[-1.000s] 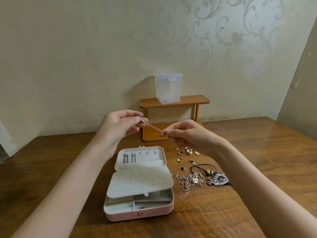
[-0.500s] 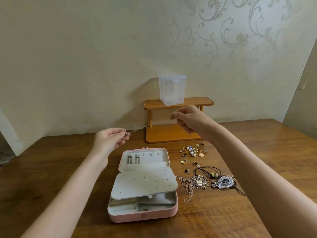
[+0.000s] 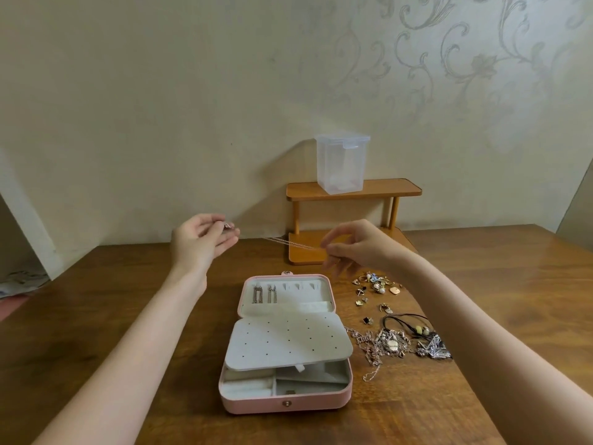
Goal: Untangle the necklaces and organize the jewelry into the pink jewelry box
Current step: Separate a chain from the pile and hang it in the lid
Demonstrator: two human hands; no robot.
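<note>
A thin chain necklace (image 3: 288, 243) stretches between my two hands above the table. My left hand (image 3: 200, 240) pinches its pendant end at the fingertips, up and left of the box. My right hand (image 3: 356, 248) pinches the other end, just beyond the box's back right corner. The pink jewelry box (image 3: 285, 403) lies open below, its grey perforated tray (image 3: 285, 343) over the lower compartments. Two dangling earrings (image 3: 264, 293) hang in the lid. A tangle of necklaces (image 3: 390, 345) lies to the right of the box, and small earrings and rings (image 3: 373, 285) are scattered behind it.
A small wooden two-tier shelf (image 3: 353, 189) stands against the wall behind the box, with a clear plastic container (image 3: 341, 163) on top. The wooden table (image 3: 96, 316) reaches left and right of the box. A black cord necklace (image 3: 404, 317) lies by the tangle.
My right hand has dropped from in front of the shelf to lower, nearer the box. My left hand rose slightly. The chain stays stretched between them.
</note>
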